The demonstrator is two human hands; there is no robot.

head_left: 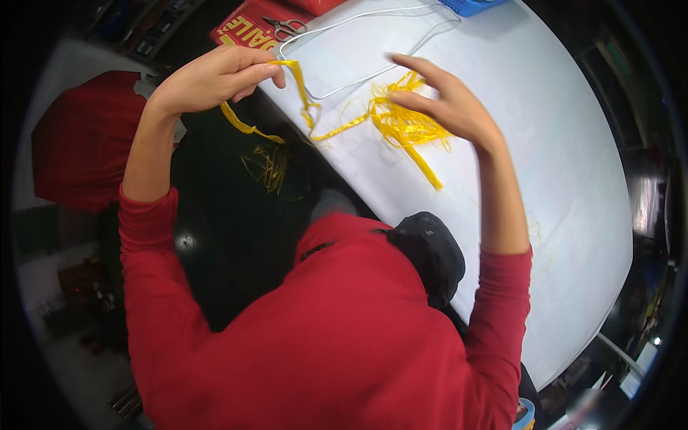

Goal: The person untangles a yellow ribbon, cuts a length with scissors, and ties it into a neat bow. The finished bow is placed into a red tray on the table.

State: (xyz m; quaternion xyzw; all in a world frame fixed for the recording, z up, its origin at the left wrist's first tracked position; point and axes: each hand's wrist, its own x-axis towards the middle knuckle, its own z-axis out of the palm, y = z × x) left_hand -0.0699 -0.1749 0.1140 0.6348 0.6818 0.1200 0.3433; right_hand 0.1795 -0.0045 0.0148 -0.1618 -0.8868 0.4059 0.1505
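My left hand [218,77], above the table's left edge, is closed in a pinch on a flat yellow ribbon [298,82]. From my fingertips the ribbon drops to the table edge, then runs right as a thin twisted length into a tangled bundle of shredded yellow strands [410,127]. Another piece of it dangles below my left hand, with loose yellow strands [271,168] hanging over the dark floor. My right hand [453,104] hovers over the bundle, thumb and fingers apart, gripping nothing visible. Behind the bundle lies a bent white wire frame [338,90].
The bundle rests on a white-covered table [559,158]. Scissors [285,29] lie on a red box [244,27] at the far left, and a blue basket [473,6] stands at the far edge. A red-covered object [89,143] is left. Near my body sits a black mesh item [428,258].
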